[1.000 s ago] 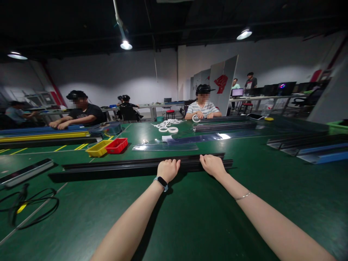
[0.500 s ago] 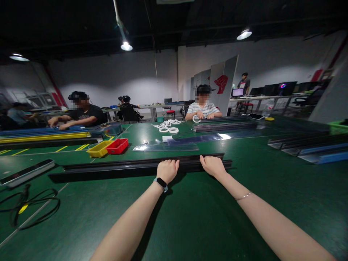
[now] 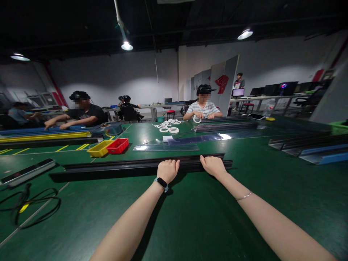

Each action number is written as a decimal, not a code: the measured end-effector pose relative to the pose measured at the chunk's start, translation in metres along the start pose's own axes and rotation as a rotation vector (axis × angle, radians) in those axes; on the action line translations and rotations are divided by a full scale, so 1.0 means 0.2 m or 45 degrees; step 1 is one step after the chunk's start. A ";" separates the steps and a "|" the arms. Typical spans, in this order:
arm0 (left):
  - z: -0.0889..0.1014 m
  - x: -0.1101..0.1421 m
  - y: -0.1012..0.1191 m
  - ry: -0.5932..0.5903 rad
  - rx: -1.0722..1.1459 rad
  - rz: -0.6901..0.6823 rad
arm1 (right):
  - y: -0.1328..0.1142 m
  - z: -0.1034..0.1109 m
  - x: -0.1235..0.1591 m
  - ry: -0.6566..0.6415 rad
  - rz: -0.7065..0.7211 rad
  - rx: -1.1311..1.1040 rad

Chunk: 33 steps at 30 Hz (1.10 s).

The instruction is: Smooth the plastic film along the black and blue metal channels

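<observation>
A long black channel profile (image 3: 114, 170) lies crosswise on the green table (image 3: 206, 217) in front of me. My left hand (image 3: 167, 171), with a watch at the wrist, is closed over it right of its middle. Closer to the profile's right end, my right hand (image 3: 213, 165) grips it with the fingers curled over the far side. The fingertips of both hands are hidden behind the profile. Just beyond it lie clear plastic strips (image 3: 165, 147) and a dark bluish film strip (image 3: 198, 139).
A yellow bin (image 3: 100, 149) and a red bin (image 3: 117, 145) stand beyond the profile. White tape rolls (image 3: 173, 129) lie farther back. At left are a cable (image 3: 35, 206) and a flat device (image 3: 28, 172); at right, more profiles (image 3: 312, 148). Two co-workers (image 3: 203, 105) (image 3: 83, 112) sit across.
My hands and the black profile keep their places. The co-worker at left has reached a hand farther left, and the distant standing person has shifted slightly left.
</observation>
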<state>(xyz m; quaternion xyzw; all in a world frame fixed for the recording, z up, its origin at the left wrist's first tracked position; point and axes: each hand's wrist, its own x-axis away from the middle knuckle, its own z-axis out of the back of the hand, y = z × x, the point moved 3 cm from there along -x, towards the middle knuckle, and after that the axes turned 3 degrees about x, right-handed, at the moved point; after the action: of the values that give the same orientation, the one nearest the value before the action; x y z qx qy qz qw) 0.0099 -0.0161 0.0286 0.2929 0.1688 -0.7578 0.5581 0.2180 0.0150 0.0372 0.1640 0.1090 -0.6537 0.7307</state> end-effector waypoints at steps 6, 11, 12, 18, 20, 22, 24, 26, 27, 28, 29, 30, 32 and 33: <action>0.00 0.00 0.00 -0.005 0.004 -0.003 | 0.00 0.01 0.00 -0.031 -0.025 -0.003; 0.01 0.00 0.00 -0.001 -0.006 -0.006 | -0.01 0.03 0.01 0.075 -0.002 -0.031; 0.01 0.00 0.01 0.003 -0.008 -0.005 | -0.01 0.03 0.02 0.104 0.017 -0.029; 0.01 0.00 0.01 0.011 -0.002 0.009 | -0.05 0.04 0.03 0.138 0.091 -0.013; 0.01 0.00 0.01 0.005 0.001 0.003 | -0.05 0.04 0.03 0.119 0.089 -0.016; 0.01 0.00 0.01 0.002 0.005 -0.004 | -0.05 0.04 0.03 0.099 0.083 -0.014; 0.01 0.00 0.01 0.002 0.006 -0.002 | -0.05 0.04 0.03 0.079 0.082 -0.011; 0.01 0.00 0.01 0.002 0.004 0.005 | -0.05 0.04 0.03 0.057 0.087 -0.017; 0.01 0.00 0.01 0.002 0.003 0.007 | -0.05 0.05 0.03 0.046 0.092 -0.022; 0.01 0.00 0.01 0.001 0.003 0.008 | -0.05 0.05 0.03 0.037 0.095 -0.025; 0.02 0.00 0.01 0.000 0.003 0.009 | -0.05 0.06 0.03 0.033 0.095 -0.025; 0.02 0.00 0.01 -0.001 0.005 0.008 | -0.04 0.06 0.03 0.033 0.089 -0.020; 0.02 0.00 0.01 -0.002 0.010 0.004 | -0.04 0.07 0.02 0.037 0.060 -0.003; 0.02 0.00 0.01 -0.003 0.012 0.001 | -0.03 0.07 0.02 0.035 0.039 0.007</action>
<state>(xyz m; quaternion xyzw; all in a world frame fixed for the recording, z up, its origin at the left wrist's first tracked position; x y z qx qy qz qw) 0.0111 -0.0189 0.0316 0.2947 0.1644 -0.7586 0.5573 0.2115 0.0051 0.0483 0.1768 0.1147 -0.6404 0.7386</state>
